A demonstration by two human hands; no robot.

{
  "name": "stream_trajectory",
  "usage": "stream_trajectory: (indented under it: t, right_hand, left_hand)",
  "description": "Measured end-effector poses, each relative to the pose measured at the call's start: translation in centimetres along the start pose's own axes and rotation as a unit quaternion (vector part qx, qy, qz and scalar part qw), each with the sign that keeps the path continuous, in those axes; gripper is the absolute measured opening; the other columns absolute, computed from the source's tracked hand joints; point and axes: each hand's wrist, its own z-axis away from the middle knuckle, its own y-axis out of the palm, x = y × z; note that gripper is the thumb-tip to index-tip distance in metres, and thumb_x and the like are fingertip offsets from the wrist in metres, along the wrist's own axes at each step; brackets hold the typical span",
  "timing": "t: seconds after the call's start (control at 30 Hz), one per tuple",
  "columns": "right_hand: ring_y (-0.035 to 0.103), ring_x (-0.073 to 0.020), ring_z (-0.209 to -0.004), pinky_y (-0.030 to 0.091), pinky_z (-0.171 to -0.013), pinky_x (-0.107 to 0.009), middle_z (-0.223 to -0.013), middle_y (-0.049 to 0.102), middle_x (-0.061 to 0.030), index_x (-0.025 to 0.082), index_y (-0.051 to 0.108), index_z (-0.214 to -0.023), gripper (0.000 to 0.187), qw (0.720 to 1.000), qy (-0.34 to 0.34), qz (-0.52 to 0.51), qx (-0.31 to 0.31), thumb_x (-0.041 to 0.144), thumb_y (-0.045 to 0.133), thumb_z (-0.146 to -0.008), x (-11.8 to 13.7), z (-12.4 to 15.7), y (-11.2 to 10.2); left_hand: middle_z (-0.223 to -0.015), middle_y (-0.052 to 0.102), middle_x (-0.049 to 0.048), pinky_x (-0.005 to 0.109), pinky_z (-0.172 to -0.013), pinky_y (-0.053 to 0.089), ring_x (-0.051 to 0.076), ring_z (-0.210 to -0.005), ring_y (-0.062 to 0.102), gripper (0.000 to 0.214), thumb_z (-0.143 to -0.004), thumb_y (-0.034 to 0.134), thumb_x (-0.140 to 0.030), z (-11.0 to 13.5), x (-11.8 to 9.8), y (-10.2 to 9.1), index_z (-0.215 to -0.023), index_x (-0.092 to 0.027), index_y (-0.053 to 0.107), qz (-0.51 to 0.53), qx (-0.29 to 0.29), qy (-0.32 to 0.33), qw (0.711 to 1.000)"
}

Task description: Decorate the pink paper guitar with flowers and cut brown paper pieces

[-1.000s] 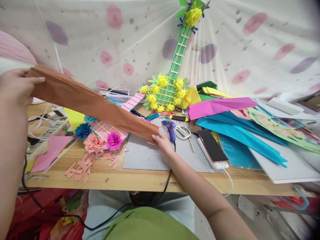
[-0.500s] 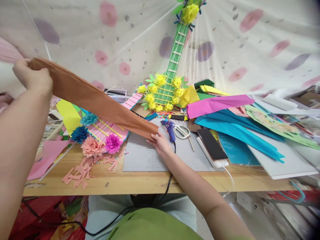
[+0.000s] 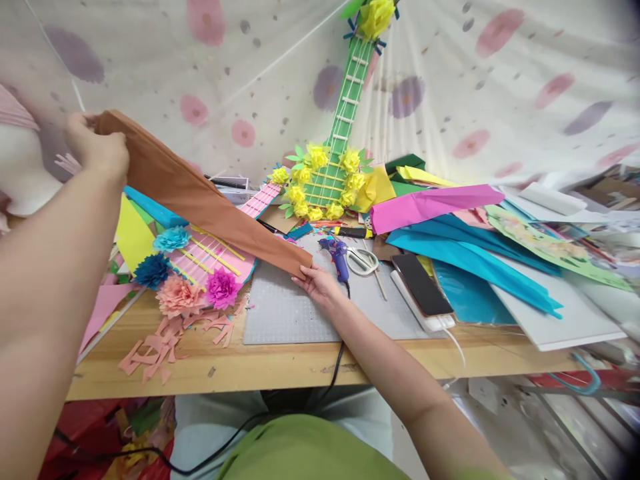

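A long folded strip of brown crepe paper [image 3: 200,197] stretches from upper left down to the grey cutting mat [image 3: 285,313]. My left hand [image 3: 97,147] is raised high at the left and grips the strip's upper end. My right hand [image 3: 317,283] pinches its lower end just above the mat, beside a blue glue gun [image 3: 337,257]. The strip passes over a pink paper guitar [image 3: 220,257] with paper flowers.
A green paper guitar [image 3: 340,133] with yellow flowers leans on the spotted backdrop. Scissors [image 3: 364,261], a phone [image 3: 421,285] and piles of pink and teal paper [image 3: 475,257] lie to the right. Pink paper scraps [image 3: 165,340] lie near the table's front edge. A black cord [image 3: 335,363] hangs over it.
My left hand has moved rightward and turned, lifting the strip's upper end. The right hand has stayed at the mat.
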Motion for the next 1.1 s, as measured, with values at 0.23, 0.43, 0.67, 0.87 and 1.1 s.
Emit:
stream_trajectory:
  t: [0.23,0.43,0.67,0.87,1.1]
  right_hand:
    - [0.065,-0.0122,-0.065,0.059,-0.049,-0.022,-0.08,0.065,-0.0012,0.016,0.059,-0.088,0.021,0.999,-0.018,0.018,-0.027,0.002,0.056,-0.073,-0.1,0.3,0.1]
    - [0.064,-0.0117,-0.065,0.059,-0.051,-0.023,-0.088,0.065,-0.0011,0.018,0.059,-0.095,0.026,0.998,-0.053,0.035,-0.002,0.006,0.059,-0.071,-0.5,0.3,0.2]
    - [0.064,-0.0111,-0.067,0.056,-0.062,-0.023,-0.082,0.067,0.003,0.023,0.056,-0.101,0.038,0.991,-0.1,0.083,-0.006,0.014,0.065,-0.065,-0.4,0.6,-0.2]
    - [0.064,-0.0147,-0.071,0.055,-0.066,-0.028,-0.078,0.067,0.003,0.024,0.054,-0.11,0.048,0.978,-0.14,0.153,-0.003,0.022,0.066,-0.064,-0.3,0.8,-0.3]
    - [0.065,-0.0171,-0.083,0.055,-0.069,-0.031,-0.095,0.068,-0.0031,0.02,0.058,-0.1,0.034,0.964,-0.076,0.248,0.05,0.03,0.066,-0.069,0.1,1.8,0.1]
  left_hand:
    - [-0.139,0.036,0.0172,0.047,-0.111,0.01,0.03,-0.133,0.024,0.068,-0.064,0.068,-0.006,1.7,-0.5,1.9,-0.119,0.005,0.031,-0.147,-0.017,0.104,0.983]
    - [-0.095,0.063,0.0048,0.035,-0.09,0.043,0.015,-0.087,0.059,0.02,-0.077,0.06,-0.014,15.9,1.6,5.2,-0.096,-0.01,0.055,0.048,0.209,0.106,0.971]
    - [-0.073,0.065,0.0064,0.029,-0.071,0.048,0.014,-0.069,0.062,0.031,-0.065,0.073,-0.04,29.6,6.1,7.6,-0.073,-0.013,0.06,0.215,0.403,-0.308,0.834]
    - [-0.075,0.065,0.0043,0.027,-0.074,0.048,0.012,-0.07,0.061,0.019,-0.068,0.073,-0.021,30.5,5.9,9.6,-0.077,-0.013,0.058,0.369,0.214,-0.383,0.819]
    - [-0.085,0.069,0.0061,0.027,-0.074,0.051,0.015,-0.075,0.064,0.012,-0.073,0.062,-0.005,30.2,5.8,11.6,-0.082,-0.013,0.062,0.446,0.109,-0.467,0.756]
